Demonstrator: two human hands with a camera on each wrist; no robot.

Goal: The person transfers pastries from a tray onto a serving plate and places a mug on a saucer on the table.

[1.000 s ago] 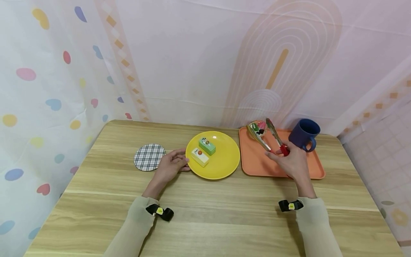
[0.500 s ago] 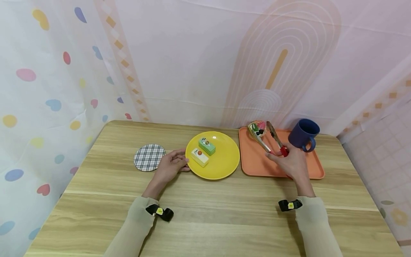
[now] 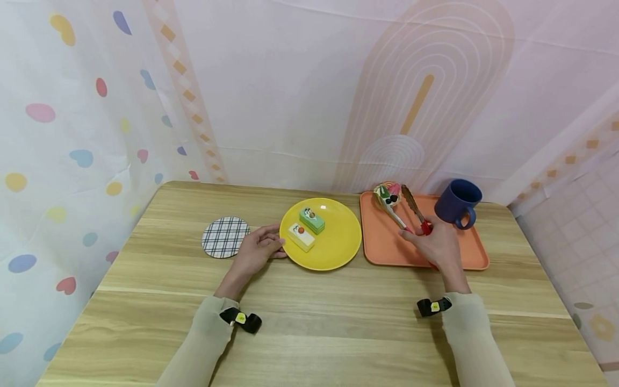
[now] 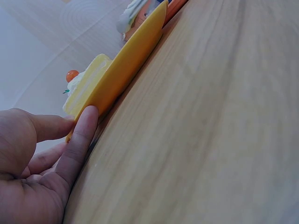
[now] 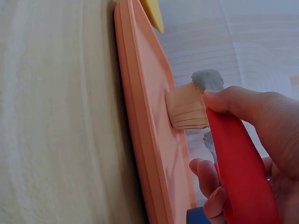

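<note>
My right hand (image 3: 440,242) grips red-handled metal tongs (image 5: 243,172) over the orange tray. The tongs' arms are spread. One tip overlaps the left side of a fruit-topped cupcake (image 3: 390,198) in the head view, and the other stands off to its right. A pleated tan base (image 5: 184,109) shows in the right wrist view. My left hand (image 3: 256,250) pinches the left rim of a yellow plate (image 3: 338,242), thumb above and a finger beneath. Two cake slices lie on the plate, one green (image 3: 312,221) and one pale yellow (image 3: 301,237).
The orange tray (image 3: 396,250) sits at the right of the wooden table (image 3: 338,333). A dark blue mug (image 3: 450,204) stands at its back right, beyond my right hand. To the left of the plate lies a checked round coaster (image 3: 224,237). A patterned cloth hangs behind.
My right hand and the tongs have shifted slightly left, and the right tong tip has come a little lower and nearer in the head view. My left hand and the plate stay put.
</note>
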